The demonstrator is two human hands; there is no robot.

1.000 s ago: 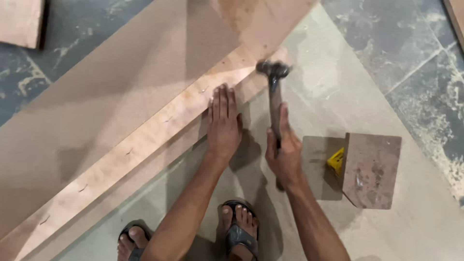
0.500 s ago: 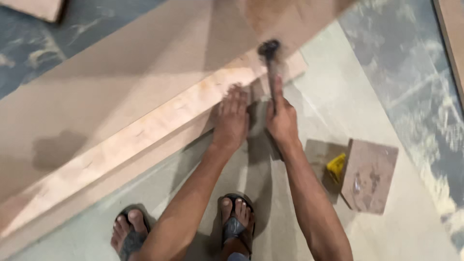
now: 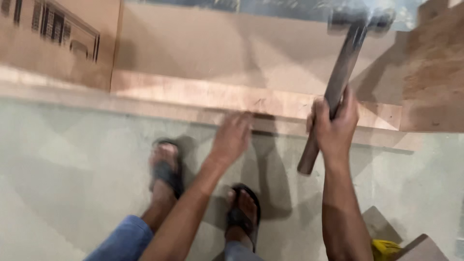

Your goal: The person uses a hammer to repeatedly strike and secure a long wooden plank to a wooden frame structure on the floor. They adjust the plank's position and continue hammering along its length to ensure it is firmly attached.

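Hammer [image 3: 338, 82] stands raised at the upper right of the frame, its dark head blurred near the top edge and its handle slanting down to the lower left. Right hand [image 3: 333, 128] is wrapped tight round the handle a little below its middle, and the butt end sticks out beneath the fist. Left hand [image 3: 232, 137] is at the centre, blurred, palm down with fingers loosely spread and holding nothing; its fingertips reach the near edge of the wood strip [image 3: 203, 94], though whether they touch it I cannot tell. That pale strip runs across the frame from left to right, lying on a wide brown board [image 3: 217, 43]. Two feet in dark sandals [image 3: 166, 171] stand on the grey floor [image 3: 72, 169] below. A yellow object [image 3: 384, 249] shows at the lower right edge.
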